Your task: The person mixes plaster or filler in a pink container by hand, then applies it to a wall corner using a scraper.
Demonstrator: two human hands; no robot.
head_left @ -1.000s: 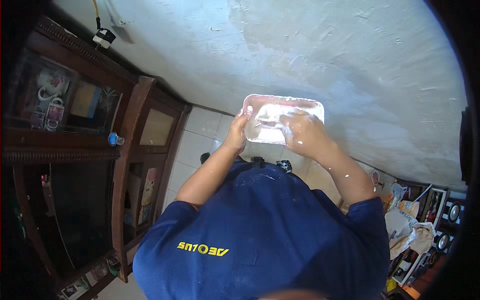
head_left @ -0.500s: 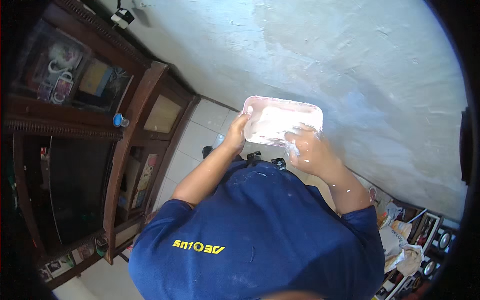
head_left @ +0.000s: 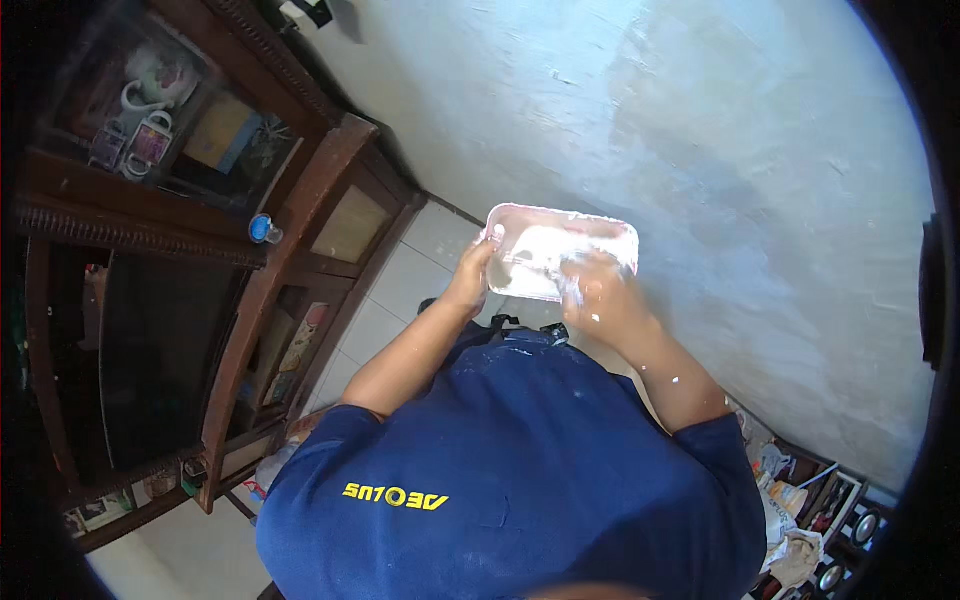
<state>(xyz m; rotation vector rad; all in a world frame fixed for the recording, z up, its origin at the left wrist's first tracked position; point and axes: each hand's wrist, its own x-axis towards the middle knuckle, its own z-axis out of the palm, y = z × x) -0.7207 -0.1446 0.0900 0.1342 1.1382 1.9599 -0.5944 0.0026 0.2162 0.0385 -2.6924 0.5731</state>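
Note:
My left hand (head_left: 473,278) grips the left edge of a shallow rectangular tray (head_left: 560,216) that holds white paste. The tray is held in front of my chest, near a pale plastered wall (head_left: 700,130). My right hand (head_left: 602,296), spattered with white, rests on the tray's lower right part with its fingers curled. Whatever those fingers hold is hidden from this view. My blue shirt fills the lower middle of the picture.
A dark wooden cabinet (head_left: 290,260) with glass doors stands at the left, with mugs (head_left: 140,110) on a shelf and a small blue object (head_left: 264,229) on its ledge. Light floor tiles (head_left: 400,290) show below the tray. Cluttered items (head_left: 800,500) lie at the lower right.
My right hand has slid from the tray's middle toward its lower right corner. My left hand keeps its grip on the tray's edge. The view has tilted a little.

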